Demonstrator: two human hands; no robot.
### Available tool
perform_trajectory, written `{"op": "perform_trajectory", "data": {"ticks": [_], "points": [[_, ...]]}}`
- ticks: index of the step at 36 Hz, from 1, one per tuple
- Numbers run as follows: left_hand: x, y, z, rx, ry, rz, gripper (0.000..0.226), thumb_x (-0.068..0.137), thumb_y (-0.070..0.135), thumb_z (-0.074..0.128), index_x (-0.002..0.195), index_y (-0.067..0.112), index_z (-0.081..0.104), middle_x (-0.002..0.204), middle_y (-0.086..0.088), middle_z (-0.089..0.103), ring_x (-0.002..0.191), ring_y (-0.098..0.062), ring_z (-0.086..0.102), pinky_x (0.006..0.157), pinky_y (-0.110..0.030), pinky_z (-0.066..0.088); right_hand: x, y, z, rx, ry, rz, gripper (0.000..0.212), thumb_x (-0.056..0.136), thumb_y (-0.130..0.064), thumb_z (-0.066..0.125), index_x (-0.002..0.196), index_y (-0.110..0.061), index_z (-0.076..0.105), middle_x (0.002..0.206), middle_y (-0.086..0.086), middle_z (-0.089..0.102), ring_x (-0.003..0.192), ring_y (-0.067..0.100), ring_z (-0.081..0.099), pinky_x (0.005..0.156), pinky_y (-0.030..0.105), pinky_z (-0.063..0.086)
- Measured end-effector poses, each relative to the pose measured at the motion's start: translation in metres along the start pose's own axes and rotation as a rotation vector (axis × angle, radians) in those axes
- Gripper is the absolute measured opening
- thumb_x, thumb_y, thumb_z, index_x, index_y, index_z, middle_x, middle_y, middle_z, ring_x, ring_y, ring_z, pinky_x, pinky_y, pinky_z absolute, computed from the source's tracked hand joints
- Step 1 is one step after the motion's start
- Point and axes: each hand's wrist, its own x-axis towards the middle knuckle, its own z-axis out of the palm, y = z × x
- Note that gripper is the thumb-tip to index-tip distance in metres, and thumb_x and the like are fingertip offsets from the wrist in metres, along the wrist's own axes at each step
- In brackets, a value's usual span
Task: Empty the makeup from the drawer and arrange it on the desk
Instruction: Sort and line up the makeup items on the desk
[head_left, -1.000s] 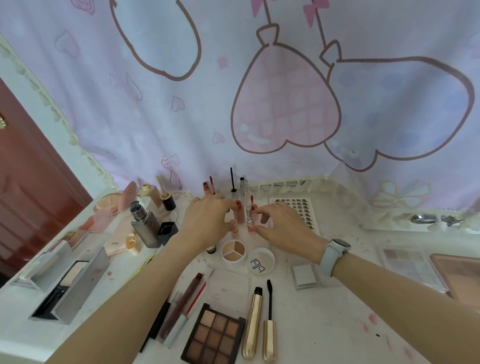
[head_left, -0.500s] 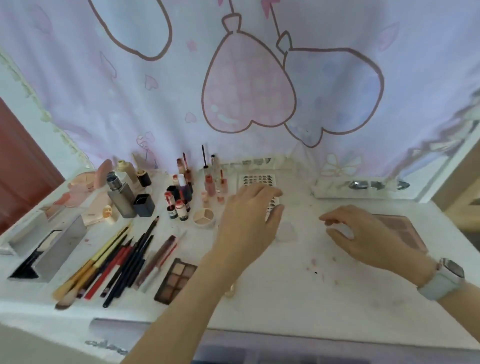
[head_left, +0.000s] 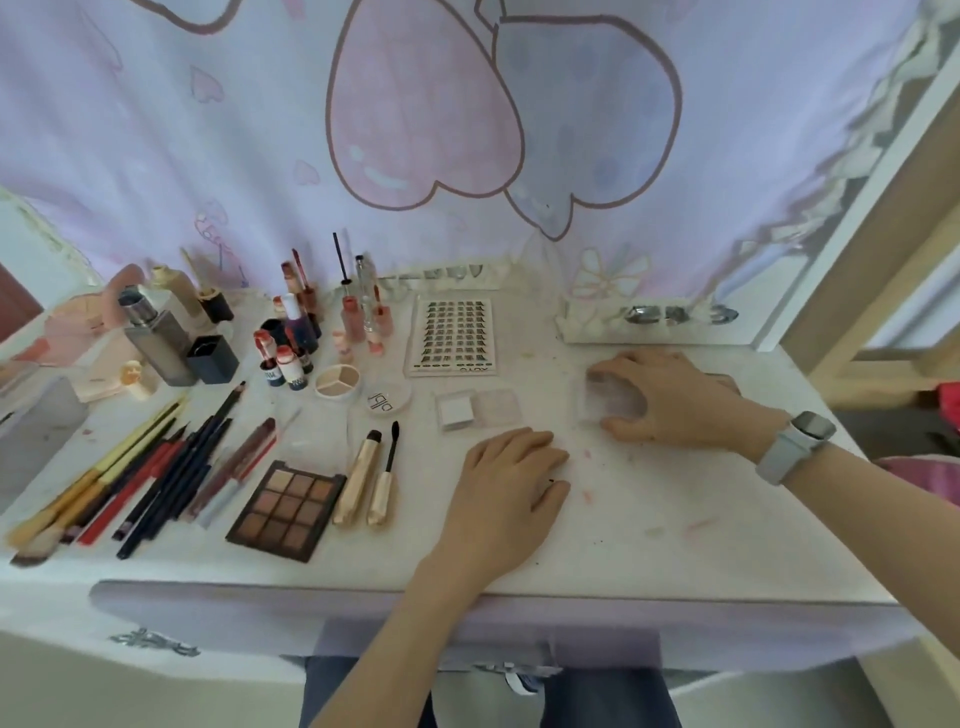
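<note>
My right hand curls round a small clear case near the desk far right corner; my left hand rests flat, holding nothing. It looks light, rigid, slippery, best pinched by its side edges

bare desk front right, makeup crowding left half, upright bottles blocking rear left

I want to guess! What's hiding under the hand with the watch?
The right hand grips a pale, see-through case on the desk. Its near edge shows; the hand covers the rest, so its contents cannot be seen.
</note>
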Motion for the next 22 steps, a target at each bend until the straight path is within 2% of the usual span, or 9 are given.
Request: {"op": "perform_trajectory", "data": {"ticks": [3, 5, 7, 9, 11, 14, 17, 19, 22], "points": [[0.001, 0.001, -0.006, -0.163, -0.016, -0.077, 0.032, 0.095, 0.033, 0.050, 0.125, 0.024, 0.057, 0.130, 0.011, 0.055, 0.126, -0.006, 0.042, 0.106, -0.019, 0.023, -0.016, -0.015, -0.002, 0.329, 0.125, -0.032, 0.060, 0.075, -0.045, 0.066, 0.129, -0.034, 0.043, 0.122, -0.007, 0.049, 0.117, 0.009, 0.042, 0.098, 0.021, 0.029], [0.002, 0.003, -0.015, -0.430, 0.004, -0.189, 0.029, 0.095, 0.034, 0.049, 0.121, 0.026, 0.059, 0.121, 0.012, 0.061, 0.113, 0.000, 0.053, 0.098, -0.018, 0.038, -0.031, -0.027, -0.003, 0.487, 0.169, -0.083, 0.066, 0.072, -0.048, 0.066, 0.130, -0.043, 0.035, 0.125, -0.011, 0.046, 0.119, 0.005, 0.043, 0.101, 0.024, 0.034], [0.003, 0.007, -0.025, -0.759, -0.021, -0.268, 0.031, 0.094, 0.043, 0.044, 0.118, 0.029, 0.059, 0.115, 0.011, 0.065, 0.104, 0.003, 0.059, 0.087, -0.011, 0.043, -0.044, -0.041, -0.003, 0.551, 0.208, -0.138, 0.074, 0.071, -0.052, 0.067, 0.132, -0.051, 0.025, 0.127, -0.019, 0.042, 0.120, -0.005, 0.038, 0.102, 0.016, 0.031], [0.006, 0.009, -0.032, -1.051, -0.094, -0.273, 0.048, 0.088, 0.058, 0.042, 0.120, 0.027, 0.058, 0.116, 0.006, 0.067, 0.107, -0.007, 0.062, 0.090, -0.019, 0.047, -0.052, -0.053, -0.003, 0.638, 0.225, -0.189, 0.086, 0.069, -0.050, 0.069, 0.137, -0.052, 0.017, 0.132, -0.025, 0.038, 0.124, -0.006, 0.036, 0.103, 0.008, 0.025], [0.008, 0.012, -0.036, -1.180, -0.175, -0.231, 0.061, 0.083, 0.063, 0.049, 0.126, 0.021, 0.055, 0.122, -0.001, 0.064, 0.113, -0.020, 0.060, 0.095, -0.033, 0.048, -0.055, -0.061, -0.002, 0.705, 0.233, -0.228, 0.095, 0.069, -0.047, 0.072, 0.141, -0.051, 0.011, 0.136, -0.028, 0.036, 0.130, -0.002, 0.035, 0.106, 0.010, 0.023], [0.011, 0.018, -0.039, -1.249, -0.238, -0.236, 0.077, 0.072, 0.065, 0.064, 0.126, 0.010, 0.054, 0.122, -0.008, 0.062, 0.113, -0.027, 0.060, 0.093, -0.037, 0.049, -0.054, -0.069, -0.002, 0.689, 0.270, -0.267, 0.102, 0.070, -0.042, 0.075, 0.143, -0.046, 0.005, 0.140, -0.031, 0.032, 0.134, -0.002, 0.030, 0.106, 0.009, 0.020], [0.013, 0.018, -0.039, -1.202, -0.156, -0.229, 0.067, 0.069, 0.056, 0.072, 0.125, 0.023, 0.055, 0.122, 0.003, 0.063, 0.112, -0.019, 0.061, 0.088, -0.029, 0.051, -0.054, -0.068, -0.004, 0.619, 0.251, -0.283, 0.097, 0.075, -0.039, 0.072, 0.145, -0.043, 0.003, 0.150, -0.024, 0.021, 0.139, -0.001, 0.021, 0.108, 0.009, 0.017], [0.013, 0.016, -0.040, -1.123, -0.081, -0.203, 0.067, 0.067, 0.040, 0.076, 0.128, 0.034, 0.048, 0.125, 0.009, 0.060, 0.115, -0.009, 0.058, 0.088, -0.020, 0.049, -0.056, -0.064, -0.005, 0.644, 0.203, -0.263, 0.086, 0.081, -0.030, 0.067, 0.146, -0.035, 0.010, 0.153, -0.018, 0.018, 0.140, 0.002, 0.019, 0.111, 0.015, 0.019], [0.013, 0.014, -0.042, -0.881, 0.028, -0.146, 0.086, 0.063, 0.028, 0.080, 0.136, 0.034, 0.035, 0.135, 0.010, 0.046, 0.124, 0.000, 0.045, 0.100, -0.016, 0.039, -0.056, -0.062, -0.014, 0.953, 0.118, -0.138, 0.055, 0.087, -0.026, 0.059, 0.136, -0.027, 0.035, 0.146, -0.007, 0.037, 0.130, 0.006, 0.041, 0.108, 0.031, 0.036]]}}
